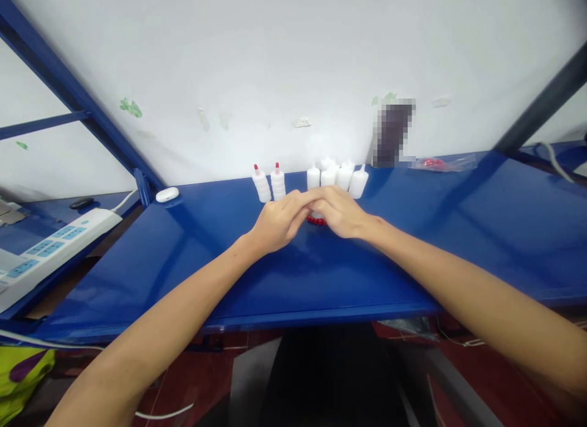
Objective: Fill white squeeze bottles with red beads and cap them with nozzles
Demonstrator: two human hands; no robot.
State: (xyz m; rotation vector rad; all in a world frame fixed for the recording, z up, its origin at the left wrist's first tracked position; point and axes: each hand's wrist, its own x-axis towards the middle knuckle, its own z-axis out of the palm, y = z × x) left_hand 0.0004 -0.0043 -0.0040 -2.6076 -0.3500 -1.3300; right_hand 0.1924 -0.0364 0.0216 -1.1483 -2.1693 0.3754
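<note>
My left hand and my right hand meet over the middle of the blue table, their fingers closed together and overlapping. Whatever they hold between them is hidden. Just below the joined fingers shows a row of small red pieces, with a sliver of something white above it. Behind my left hand stand two white squeeze bottles with red tips. Several white nozzle bottles without red tips stand in a group behind my right hand, partly covered by it.
A white rounded case lies at the table's left back corner. Against the wall at the right leans a dark pixelated object, beside a clear bag with red pieces. A power strip lies left of the table. Blue frame posts rise at both sides.
</note>
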